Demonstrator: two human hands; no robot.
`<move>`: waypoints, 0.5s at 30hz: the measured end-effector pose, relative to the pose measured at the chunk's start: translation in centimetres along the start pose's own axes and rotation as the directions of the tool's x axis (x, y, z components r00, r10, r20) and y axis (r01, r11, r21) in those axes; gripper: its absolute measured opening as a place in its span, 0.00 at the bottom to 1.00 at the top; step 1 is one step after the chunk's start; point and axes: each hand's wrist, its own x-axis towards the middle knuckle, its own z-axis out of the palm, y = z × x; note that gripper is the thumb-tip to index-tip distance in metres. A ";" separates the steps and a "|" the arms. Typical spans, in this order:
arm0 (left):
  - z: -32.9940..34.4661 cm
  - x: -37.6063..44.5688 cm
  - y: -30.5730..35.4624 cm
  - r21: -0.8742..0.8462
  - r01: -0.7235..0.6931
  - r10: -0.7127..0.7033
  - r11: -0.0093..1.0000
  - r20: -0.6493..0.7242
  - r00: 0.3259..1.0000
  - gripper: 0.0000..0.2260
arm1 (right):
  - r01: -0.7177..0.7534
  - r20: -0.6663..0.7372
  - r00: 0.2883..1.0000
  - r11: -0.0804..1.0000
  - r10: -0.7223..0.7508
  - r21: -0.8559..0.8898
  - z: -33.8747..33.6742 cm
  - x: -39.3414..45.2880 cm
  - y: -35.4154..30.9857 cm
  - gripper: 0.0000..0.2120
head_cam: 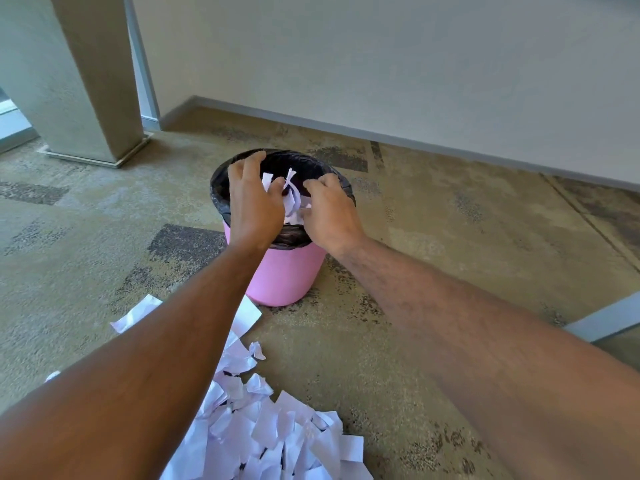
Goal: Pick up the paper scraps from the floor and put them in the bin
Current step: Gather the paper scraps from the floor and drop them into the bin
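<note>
Both of your hands are over the mouth of the pink bin (284, 275), which stands upright on the patterned carpet floor (450, 237) and is lined with a black bag (221, 192) folded over its rim. Your left hand (254, 202) reaches across the near-left part of the opening, its fingers (254, 161) spread and loosely bent, tips near the far rim, thumb turned inward toward the paper. Your right hand (330, 213) sits over the right side of the opening, its fingers (317, 183) curled inward. Between the two hands is a bunch of white paper scraps (292, 199), partly above the rim, and both hands are touching it; you cannot tell from this view whether either hand is truly gripping the paper or only has it cupped between them. The scraps are directly over the bag-lined opening. On the floor in front of the bin, close to you and partly hidden under your left forearm, lies a large pile of paper scraps (277, 438), torn white pieces overlapping one another, with a few loose ones reaching up just beside the bin's base. Behind the bin a pale wall (381, 64) meets the floor, and a column (86, 81) stands off to the left.
</note>
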 end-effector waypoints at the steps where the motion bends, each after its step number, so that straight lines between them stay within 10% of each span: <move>1: 0.0 0.0 0.1 0.004 -0.010 0.010 1.000 0.001 1.000 0.21 | -0.002 -0.001 1.000 1.000 0.002 0.005 -0.1 -0.1 0.2 0.17; 15: 0.9 -4.8 -0.7 0.150 -0.465 0.442 0.872 0.163 0.882 0.18 | 0.189 -0.273 0.937 0.974 -0.217 -0.126 0.4 -5.9 2.5 0.07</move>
